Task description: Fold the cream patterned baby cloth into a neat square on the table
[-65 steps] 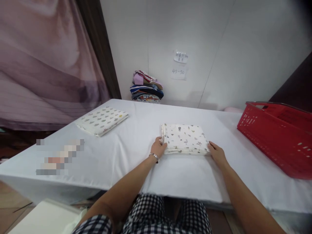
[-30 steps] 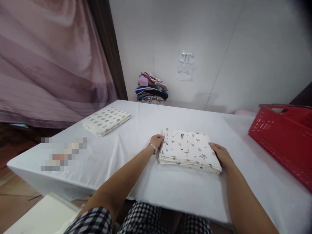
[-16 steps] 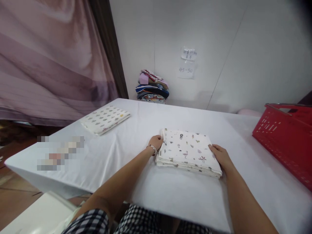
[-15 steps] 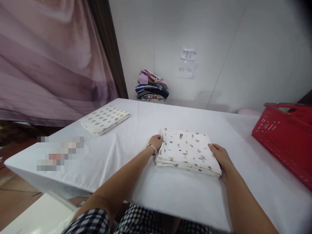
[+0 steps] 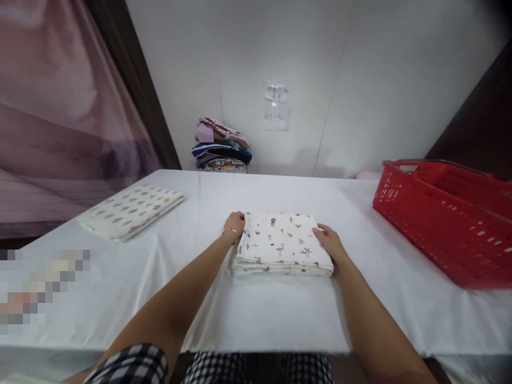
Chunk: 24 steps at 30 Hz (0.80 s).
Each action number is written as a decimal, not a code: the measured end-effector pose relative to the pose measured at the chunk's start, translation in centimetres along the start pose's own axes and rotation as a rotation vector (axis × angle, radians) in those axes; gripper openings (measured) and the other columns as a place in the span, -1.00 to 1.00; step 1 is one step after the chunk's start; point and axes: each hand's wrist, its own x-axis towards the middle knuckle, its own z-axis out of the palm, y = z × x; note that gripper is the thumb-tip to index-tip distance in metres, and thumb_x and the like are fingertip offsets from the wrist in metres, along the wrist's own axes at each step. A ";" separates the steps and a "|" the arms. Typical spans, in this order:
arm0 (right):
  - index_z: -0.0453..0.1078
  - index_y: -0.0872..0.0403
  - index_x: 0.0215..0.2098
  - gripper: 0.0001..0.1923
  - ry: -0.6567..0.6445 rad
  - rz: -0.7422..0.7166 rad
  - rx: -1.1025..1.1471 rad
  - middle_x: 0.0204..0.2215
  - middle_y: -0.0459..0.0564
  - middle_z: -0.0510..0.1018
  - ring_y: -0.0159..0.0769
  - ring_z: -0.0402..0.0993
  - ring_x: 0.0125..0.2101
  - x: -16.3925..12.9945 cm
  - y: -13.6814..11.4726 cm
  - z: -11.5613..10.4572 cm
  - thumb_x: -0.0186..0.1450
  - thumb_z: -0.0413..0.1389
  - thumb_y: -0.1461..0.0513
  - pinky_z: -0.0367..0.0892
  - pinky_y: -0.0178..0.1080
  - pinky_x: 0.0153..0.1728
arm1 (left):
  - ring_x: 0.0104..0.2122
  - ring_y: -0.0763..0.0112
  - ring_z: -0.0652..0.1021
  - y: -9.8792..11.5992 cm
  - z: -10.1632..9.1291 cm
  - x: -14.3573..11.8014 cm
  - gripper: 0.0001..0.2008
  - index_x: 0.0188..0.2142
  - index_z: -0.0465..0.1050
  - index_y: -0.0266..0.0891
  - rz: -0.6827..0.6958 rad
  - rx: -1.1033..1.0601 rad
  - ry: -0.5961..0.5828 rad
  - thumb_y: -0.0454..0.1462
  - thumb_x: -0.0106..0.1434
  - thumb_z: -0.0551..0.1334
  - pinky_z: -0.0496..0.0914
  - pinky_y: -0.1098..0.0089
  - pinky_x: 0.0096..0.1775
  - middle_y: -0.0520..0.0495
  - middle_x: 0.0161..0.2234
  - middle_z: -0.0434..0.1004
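Cloth (image 5: 282, 244), folded into a thick white square printed with small figures, lies mid-counter (image 5: 256, 314), long axis running 9 to 3 o'clock. We press our left hand (image 5: 235, 223) to its 9 o'clock edge and our right hand (image 5: 328, 241) to its 3 o'clock edge, both flat and relaxed, equally near. Red basket (image 5: 440, 213) sits at 2 o'clock.

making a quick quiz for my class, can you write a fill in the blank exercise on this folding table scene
1. The left hand and right hand rest against opposite sides of a folded ____ with small prints.
2. The basket at the right of the table is ____ in colour.
3. The stack of colourful fabrics stands against the ____.
4. The paper note on it reads 45-____.

Missing words: cloth; red; wall; 50
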 end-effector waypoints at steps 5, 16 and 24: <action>0.38 0.13 -0.19 -0.56 0.014 -0.009 -0.014 -0.54 -0.08 0.48 -0.37 0.34 -0.58 0.0 -0.2 0.1 0.05 0.11 0.03 0.21 -0.36 -0.58 | -0.26 0.28 0.50 0.0 0.0 0.8 -0.82 -0.39 0.48 -0.30 -0.028 -0.052 -0.023 -0.30 0.14 0.11 0.31 0.48 -0.28 -0.18 -0.35 0.54; 0.44 0.12 -0.36 -0.65 0.042 0.020 -0.096 -0.46 -0.02 0.53 -0.30 0.41 -0.45 0.3 -0.9 -0.1 0.07 0.08 0.01 0.27 -0.33 -0.44 | -0.26 0.29 0.52 -0.3 -0.2 1.3 -0.77 -0.27 0.49 -0.31 -0.153 -0.158 0.043 -0.29 0.15 0.10 0.33 0.46 -0.31 -0.20 -0.23 0.55; 0.44 0.14 -0.22 -0.57 0.142 0.048 -0.361 -0.20 0.14 0.51 -0.13 0.40 -0.19 5.7 -1.9 1.4 0.06 0.09 0.01 0.25 -0.20 -0.18 | -0.21 0.23 0.52 -0.5 0.6 3.7 -0.76 -0.37 0.50 -0.32 -0.119 -0.089 -0.037 -0.24 0.16 0.09 0.32 0.43 -0.28 -0.27 -0.25 0.54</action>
